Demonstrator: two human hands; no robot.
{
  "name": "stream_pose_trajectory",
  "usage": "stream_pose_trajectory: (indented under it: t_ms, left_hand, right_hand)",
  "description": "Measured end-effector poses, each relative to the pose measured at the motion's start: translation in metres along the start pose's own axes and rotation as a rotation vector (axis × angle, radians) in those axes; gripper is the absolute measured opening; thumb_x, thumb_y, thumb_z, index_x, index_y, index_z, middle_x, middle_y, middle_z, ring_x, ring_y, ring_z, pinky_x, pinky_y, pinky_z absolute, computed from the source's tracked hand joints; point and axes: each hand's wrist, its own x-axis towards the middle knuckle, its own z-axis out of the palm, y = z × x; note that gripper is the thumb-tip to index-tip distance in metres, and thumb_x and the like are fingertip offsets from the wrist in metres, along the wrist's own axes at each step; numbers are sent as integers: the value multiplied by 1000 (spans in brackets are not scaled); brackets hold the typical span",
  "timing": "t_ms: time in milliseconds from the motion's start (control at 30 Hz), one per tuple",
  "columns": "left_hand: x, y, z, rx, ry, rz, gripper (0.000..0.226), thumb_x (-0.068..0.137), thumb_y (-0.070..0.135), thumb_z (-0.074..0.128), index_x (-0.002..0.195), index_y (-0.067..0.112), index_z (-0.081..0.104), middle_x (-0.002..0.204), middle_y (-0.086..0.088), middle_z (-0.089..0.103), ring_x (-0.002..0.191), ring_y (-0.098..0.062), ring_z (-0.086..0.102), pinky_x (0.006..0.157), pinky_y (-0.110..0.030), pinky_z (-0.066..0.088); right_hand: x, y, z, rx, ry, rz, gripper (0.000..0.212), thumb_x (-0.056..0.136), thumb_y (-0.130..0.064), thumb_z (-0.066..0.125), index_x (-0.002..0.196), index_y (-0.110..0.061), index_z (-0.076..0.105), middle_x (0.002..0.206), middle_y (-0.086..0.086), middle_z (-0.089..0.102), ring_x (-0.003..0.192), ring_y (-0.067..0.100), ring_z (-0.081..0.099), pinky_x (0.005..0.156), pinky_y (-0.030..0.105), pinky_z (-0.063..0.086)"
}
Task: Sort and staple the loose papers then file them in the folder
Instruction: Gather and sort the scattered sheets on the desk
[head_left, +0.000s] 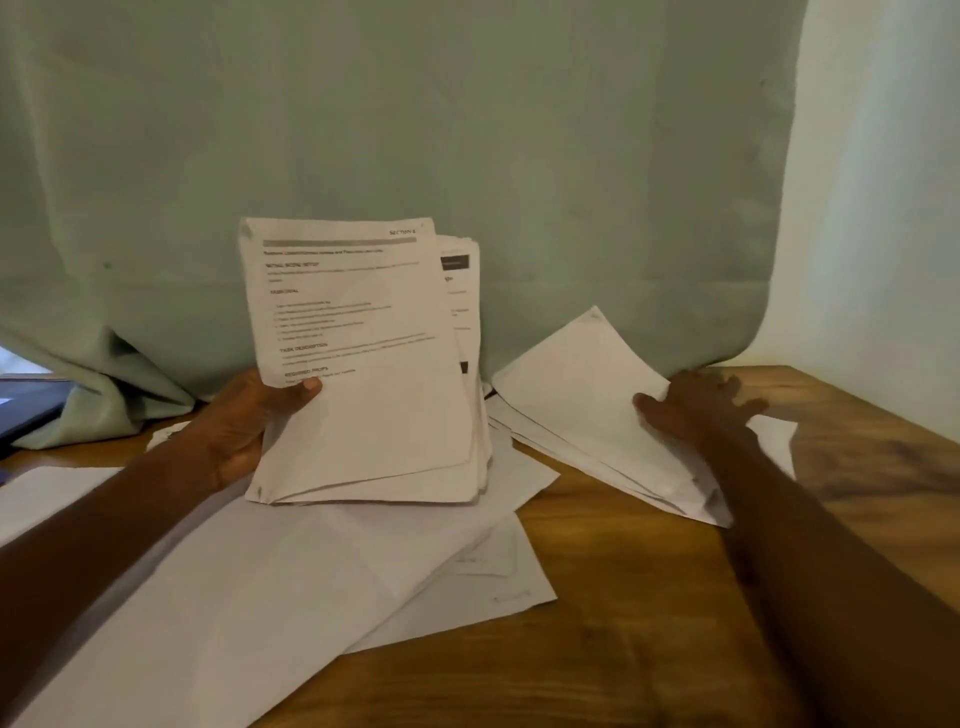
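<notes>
- Slippage is the first risk: the left hand (244, 421) grasps a thick stack of papers (363, 374) by its lower left edge only, thumb over the printed top sheet and fingers behind, and the sheets already fan out unevenly along the right and bottom edges, so a looser pinch would probably let the back pages slide out onto the table (649, 597).
- Mixing comes next (the costlier mistake, I think): several blank-side sheets (291, 582) lie overlapped on the wood directly below the held stack, and anything dropped there would blend in with pages not yet sorted.
- Creasing is possible on the right, where the right hand (701, 408) rests with fingers spread and relaxed on a smaller pile (587, 400) whose top sheet curls up at its far corner; pushing or dragging from that edge could fold it or shove lower sheets toward the table's right side.
- Stack position: upright and tilted toward the camera, held above the table's middle, its bottom edge just over the loose sheets; whether it touches them I cannot tell.
- Smaller pile: flat on the table, right of the stack and apart from it, under the right hand's palm and fingers.
- Stapler and folder: neither shows clearly (a dark flat object (26, 405) at the far left, half under the green cloth (467, 130), might be the folder, but that is a guess).
</notes>
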Motion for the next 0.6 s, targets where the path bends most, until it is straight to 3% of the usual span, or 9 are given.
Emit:
stream_pose_trajectory:
  t_ms: [67, 167, 300, 400, 500, 600]
  left_hand:
    - [4, -2, 8, 32, 6, -13, 60, 73, 21, 85, 130, 20, 65, 126, -1, 73, 118, -23, 68, 82, -29, 61]
    - [7, -8, 21, 43, -5, -20, 61, 81, 7, 76, 139, 17, 61, 134, -4, 68, 127, -26, 62, 106, -42, 49]
    - [7, -13, 43, 48, 19, 1, 52, 90, -1, 66, 139, 15, 61, 133, -3, 69, 124, -20, 64, 112, -41, 44]
    - [10, -14, 56, 54, 2, 27, 56, 88, -1, 70, 141, 12, 58, 138, -6, 65, 129, -22, 60, 117, -45, 40]
    - [11, -13, 65, 23, -15, 26, 65, 79, 7, 79, 141, 12, 59, 137, -4, 66, 130, -24, 60, 115, -45, 42]
    - [9, -11, 81, -1, -20, 45, 54, 85, 2, 70, 138, 11, 61, 129, -2, 71, 122, -21, 65, 95, -30, 57]
  right_hand:
    - [1, 5, 8, 2, -66, 60, 96, 91, -77, 41, 157, -9, 25, 165, 27, 11, 153, 47, 5, 118, 67, 3]
    - [-5, 0, 12, -48, -107, 83, 99, 87, -84, 32, 155, -11, 33, 161, 26, 24, 149, 47, 19, 118, 62, 11]
    - [-26, -16, 6, -120, -44, 77, 96, 88, -82, 36, 150, -9, 40, 158, 23, 29, 142, 45, 28, 111, 57, 25]
    - [-39, -24, 2, -145, -14, 40, 86, 92, -74, 40, 146, -7, 43, 154, 20, 34, 138, 43, 32, 111, 57, 25]
    - [-41, -25, -1, -121, -27, -44, 61, 94, -64, 45, 125, -13, 57, 139, 13, 51, 126, 37, 49, 106, 52, 34]
    - [-47, -27, -13, 31, 57, -117, 32, 95, -46, 50, 99, -16, 58, 114, 7, 65, 107, 31, 62, 93, 40, 47]
